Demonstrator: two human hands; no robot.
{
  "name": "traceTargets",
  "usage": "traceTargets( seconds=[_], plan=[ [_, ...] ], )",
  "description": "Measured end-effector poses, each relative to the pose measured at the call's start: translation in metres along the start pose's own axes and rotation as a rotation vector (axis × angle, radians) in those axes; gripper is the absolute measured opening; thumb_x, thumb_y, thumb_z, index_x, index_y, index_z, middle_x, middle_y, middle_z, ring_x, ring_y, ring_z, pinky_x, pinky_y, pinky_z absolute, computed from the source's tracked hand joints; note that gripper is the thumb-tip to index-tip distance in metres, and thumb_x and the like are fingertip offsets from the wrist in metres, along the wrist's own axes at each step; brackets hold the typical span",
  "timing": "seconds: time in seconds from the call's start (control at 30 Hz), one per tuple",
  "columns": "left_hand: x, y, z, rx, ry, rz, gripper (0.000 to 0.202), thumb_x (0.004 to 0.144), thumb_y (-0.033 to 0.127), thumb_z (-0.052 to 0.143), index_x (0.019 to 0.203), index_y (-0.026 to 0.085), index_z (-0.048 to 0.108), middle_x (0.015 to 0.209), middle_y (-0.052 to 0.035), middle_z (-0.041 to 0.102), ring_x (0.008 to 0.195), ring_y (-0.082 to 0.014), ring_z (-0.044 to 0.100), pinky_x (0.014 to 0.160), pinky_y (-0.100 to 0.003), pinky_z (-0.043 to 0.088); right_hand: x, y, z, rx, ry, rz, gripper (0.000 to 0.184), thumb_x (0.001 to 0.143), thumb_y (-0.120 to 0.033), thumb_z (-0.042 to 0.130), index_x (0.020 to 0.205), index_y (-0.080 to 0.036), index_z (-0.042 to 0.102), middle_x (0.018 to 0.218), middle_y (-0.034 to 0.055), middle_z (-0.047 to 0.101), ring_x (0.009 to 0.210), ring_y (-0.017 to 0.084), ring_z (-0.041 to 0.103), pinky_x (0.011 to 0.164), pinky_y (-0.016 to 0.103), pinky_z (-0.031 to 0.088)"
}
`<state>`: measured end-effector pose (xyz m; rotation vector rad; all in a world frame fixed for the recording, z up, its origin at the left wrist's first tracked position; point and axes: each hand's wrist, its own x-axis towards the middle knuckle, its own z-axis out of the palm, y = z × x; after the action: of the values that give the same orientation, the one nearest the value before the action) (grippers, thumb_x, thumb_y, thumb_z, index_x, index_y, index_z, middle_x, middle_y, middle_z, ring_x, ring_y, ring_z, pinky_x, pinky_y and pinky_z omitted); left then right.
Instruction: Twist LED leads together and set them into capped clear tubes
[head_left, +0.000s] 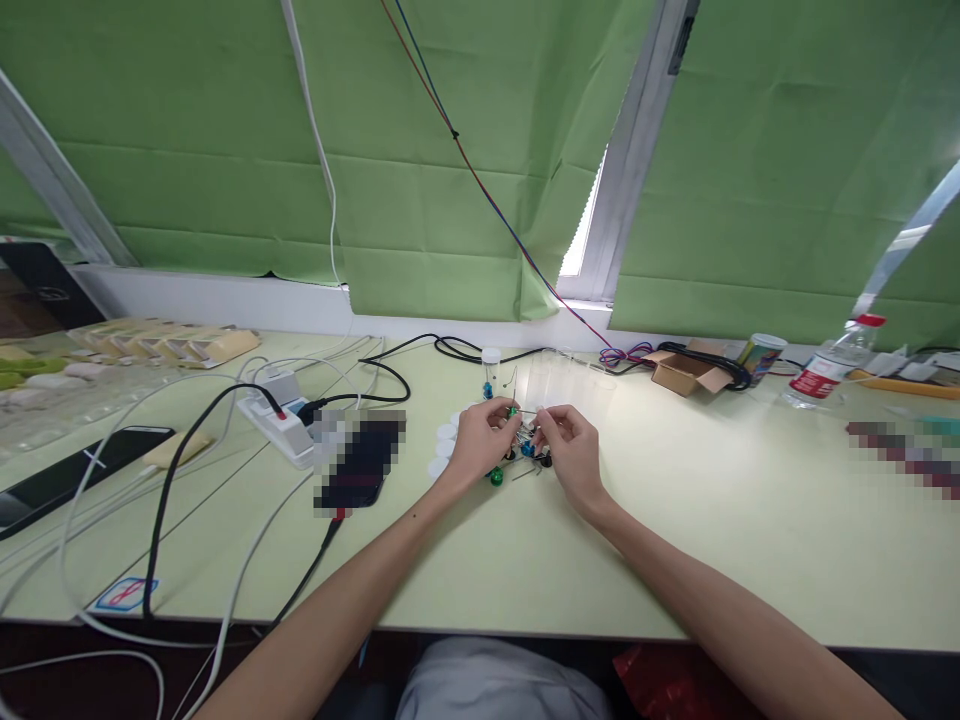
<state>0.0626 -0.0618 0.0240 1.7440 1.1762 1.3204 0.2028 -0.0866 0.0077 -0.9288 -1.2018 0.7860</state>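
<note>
My left hand (484,432) pinches a small round green piece (513,411) with thin metal wires sticking out of it. One wire reaches right to my right hand (574,440), whose thumb and forefinger are closed at its end. Beneath and between my hands lies a loose pile of similar wired pieces, among them a blue one (528,450) and a black one (546,461). Another green piece (496,477) rests on the table just below my left hand. Several white round caps (437,467) lie left of that hand, partly hidden by it.
Behind my hands stand a capped clear tube (490,372) with blue pieces and several clear containers (566,378). A phone (364,465), a power strip (279,420) and tangled cables lie left. A cardboard box (690,368), a printed can (761,357) and a water bottle (829,370) stand right.
</note>
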Motion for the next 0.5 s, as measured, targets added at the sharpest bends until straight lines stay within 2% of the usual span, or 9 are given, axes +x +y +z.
traceTargets(
  seconds=[0.5],
  plan=[
    [0.0010, -0.0045, 0.0008, 0.047, 0.021, 0.031, 0.022, 0.076, 0.037, 0.061, 0.085, 0.018, 0.067, 0.057, 0.0002, 0.058, 0.048, -0.0127, 0.051, 0.052, -0.025, 0.042, -0.0017, -0.0030, -0.0003, -0.061, -0.017, 0.027, 0.037, 0.083, -0.053, 0.062, 0.070, -0.019, 0.055, 0.056, -0.0007, 0.058, 0.042, 0.011, 0.051, 0.043, 0.024, 0.042]
  ],
)
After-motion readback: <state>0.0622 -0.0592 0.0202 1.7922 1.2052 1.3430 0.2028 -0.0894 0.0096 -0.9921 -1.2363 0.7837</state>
